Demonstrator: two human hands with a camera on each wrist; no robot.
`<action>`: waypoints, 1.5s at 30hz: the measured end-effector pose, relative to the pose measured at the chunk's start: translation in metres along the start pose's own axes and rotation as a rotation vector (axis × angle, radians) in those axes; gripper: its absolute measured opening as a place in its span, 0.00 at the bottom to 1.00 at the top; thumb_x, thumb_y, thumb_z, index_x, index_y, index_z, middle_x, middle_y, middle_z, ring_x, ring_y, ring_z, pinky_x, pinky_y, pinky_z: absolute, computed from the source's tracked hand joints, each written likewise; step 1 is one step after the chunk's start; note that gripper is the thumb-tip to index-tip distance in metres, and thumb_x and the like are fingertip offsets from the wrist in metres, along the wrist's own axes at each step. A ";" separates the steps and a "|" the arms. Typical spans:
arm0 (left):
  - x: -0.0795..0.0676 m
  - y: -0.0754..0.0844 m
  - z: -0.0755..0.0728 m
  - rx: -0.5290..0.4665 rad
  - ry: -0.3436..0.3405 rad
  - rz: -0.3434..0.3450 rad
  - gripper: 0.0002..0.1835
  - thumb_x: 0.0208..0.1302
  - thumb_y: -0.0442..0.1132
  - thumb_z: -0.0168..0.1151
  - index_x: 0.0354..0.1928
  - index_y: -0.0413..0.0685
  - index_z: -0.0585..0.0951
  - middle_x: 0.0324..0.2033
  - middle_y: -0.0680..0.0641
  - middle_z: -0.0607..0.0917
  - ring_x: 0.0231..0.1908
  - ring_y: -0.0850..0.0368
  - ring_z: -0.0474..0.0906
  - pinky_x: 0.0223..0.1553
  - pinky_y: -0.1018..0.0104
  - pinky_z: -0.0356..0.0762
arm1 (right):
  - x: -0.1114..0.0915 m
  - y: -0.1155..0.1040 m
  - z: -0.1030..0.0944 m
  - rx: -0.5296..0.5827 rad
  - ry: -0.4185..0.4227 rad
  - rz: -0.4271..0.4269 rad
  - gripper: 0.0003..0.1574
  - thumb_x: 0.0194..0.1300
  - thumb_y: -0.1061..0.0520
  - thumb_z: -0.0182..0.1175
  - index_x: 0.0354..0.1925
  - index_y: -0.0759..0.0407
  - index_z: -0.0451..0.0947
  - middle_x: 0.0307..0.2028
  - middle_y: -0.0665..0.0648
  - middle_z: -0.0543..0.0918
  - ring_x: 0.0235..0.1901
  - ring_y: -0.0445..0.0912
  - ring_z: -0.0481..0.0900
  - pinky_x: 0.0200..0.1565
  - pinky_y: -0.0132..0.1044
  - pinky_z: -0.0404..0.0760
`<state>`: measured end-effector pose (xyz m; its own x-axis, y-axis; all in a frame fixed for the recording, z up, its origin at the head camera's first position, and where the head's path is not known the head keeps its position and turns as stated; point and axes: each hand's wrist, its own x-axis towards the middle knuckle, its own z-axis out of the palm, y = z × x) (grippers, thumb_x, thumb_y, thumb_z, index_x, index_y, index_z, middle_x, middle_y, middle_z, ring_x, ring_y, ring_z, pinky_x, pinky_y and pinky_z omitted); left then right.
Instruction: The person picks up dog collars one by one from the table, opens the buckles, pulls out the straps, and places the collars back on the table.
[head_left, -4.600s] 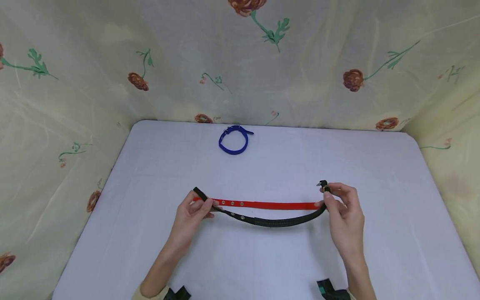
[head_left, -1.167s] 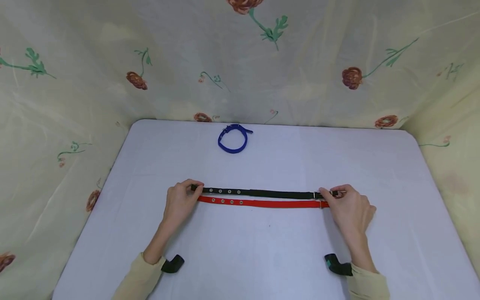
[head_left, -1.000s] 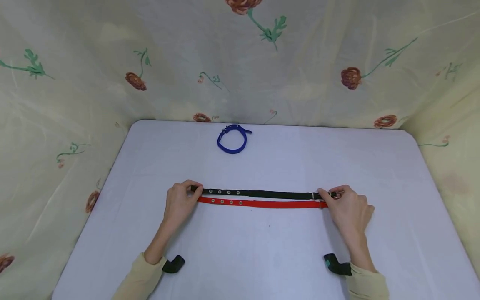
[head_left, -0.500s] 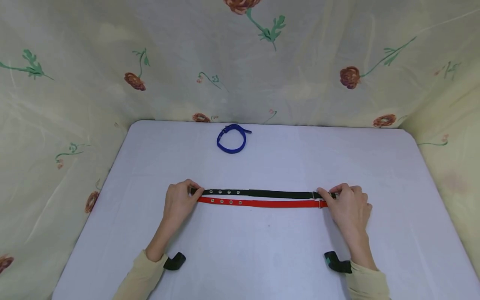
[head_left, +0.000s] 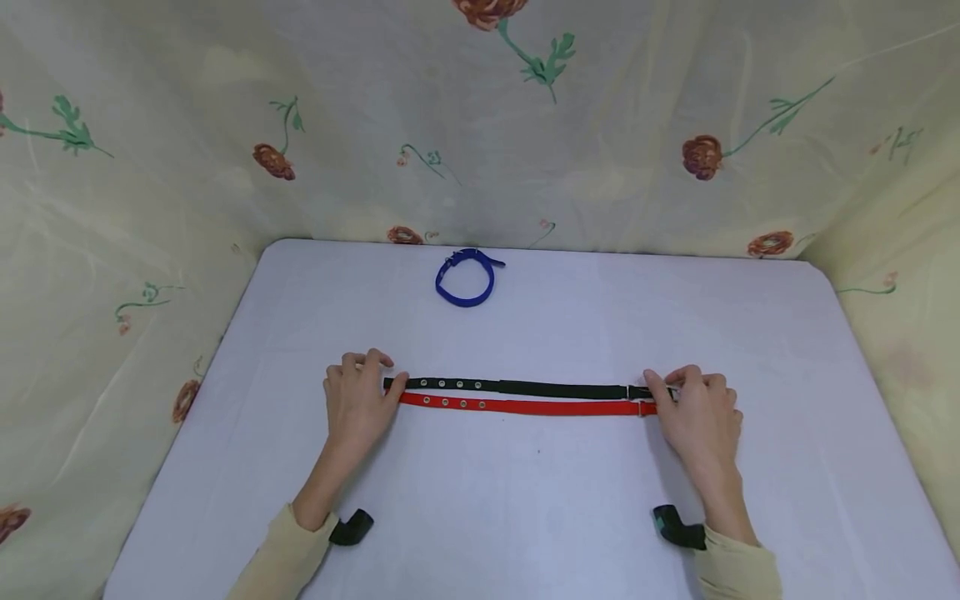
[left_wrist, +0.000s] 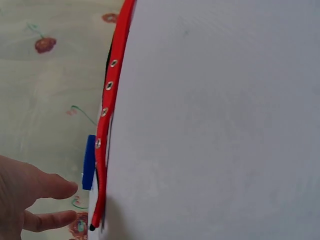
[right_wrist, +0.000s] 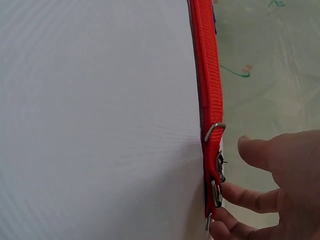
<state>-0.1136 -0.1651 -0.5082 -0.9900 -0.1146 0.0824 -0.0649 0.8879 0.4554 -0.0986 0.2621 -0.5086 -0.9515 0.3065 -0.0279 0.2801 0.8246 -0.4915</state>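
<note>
A black pet collar (head_left: 558,389) lies stretched flat across the table, just behind a red pet collar (head_left: 558,407). Both have metal eyelets at the left end and metal hardware at the right. My left hand (head_left: 358,404) is at the eyelet ends, its thumb and fingers spread apart; in the left wrist view the thumb and finger stand clear of the red strap (left_wrist: 116,45). At the buckle ends is my right hand (head_left: 701,417). Its thumb is raised in the right wrist view, and its fingertips are right beside the buckle (right_wrist: 216,194).
A blue collar (head_left: 466,302), fastened into a loop, lies near the far edge of the white table (head_left: 525,517). Flowered cloth (head_left: 600,150) hangs behind the table and along both sides.
The black collar, earlier held up and sagging between both hands, now lies straight behind the red one. In the last half second both hands have loosened and let go of its ends.
</note>
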 end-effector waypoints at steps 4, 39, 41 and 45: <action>-0.008 0.000 -0.008 -0.007 -0.023 -0.005 0.18 0.73 0.47 0.70 0.54 0.42 0.84 0.53 0.29 0.84 0.56 0.28 0.75 0.57 0.39 0.71 | -0.004 0.004 -0.009 0.026 -0.036 0.021 0.33 0.83 0.41 0.53 0.60 0.71 0.77 0.56 0.78 0.78 0.55 0.72 0.74 0.48 0.67 0.75; -0.021 -0.019 -0.012 -0.055 -0.069 0.064 0.10 0.64 0.37 0.78 0.42 0.47 0.85 0.34 0.43 0.90 0.28 0.52 0.72 0.33 0.63 0.65 | -0.017 0.028 -0.022 0.027 -0.137 -0.056 0.15 0.75 0.56 0.65 0.56 0.60 0.81 0.48 0.74 0.85 0.46 0.64 0.83 0.34 0.38 0.71; -0.021 -0.020 -0.012 -0.089 -0.094 0.048 0.10 0.65 0.37 0.78 0.43 0.47 0.85 0.35 0.43 0.91 0.29 0.52 0.72 0.33 0.63 0.65 | -0.018 0.028 -0.022 0.029 -0.140 -0.051 0.15 0.75 0.56 0.66 0.55 0.61 0.81 0.50 0.74 0.83 0.47 0.65 0.81 0.36 0.39 0.71; -0.021 -0.024 -0.014 -0.156 -0.151 0.027 0.09 0.68 0.37 0.76 0.45 0.48 0.84 0.37 0.45 0.91 0.33 0.52 0.73 0.34 0.64 0.67 | -0.019 0.029 -0.024 0.041 -0.169 -0.074 0.14 0.75 0.58 0.66 0.55 0.62 0.79 0.49 0.73 0.84 0.45 0.62 0.81 0.36 0.37 0.73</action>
<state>-0.0892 -0.1902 -0.5086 -0.9994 -0.0134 -0.0320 -0.0297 0.8087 0.5874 -0.0697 0.2919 -0.5011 -0.9781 0.1587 -0.1347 0.2065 0.8207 -0.5328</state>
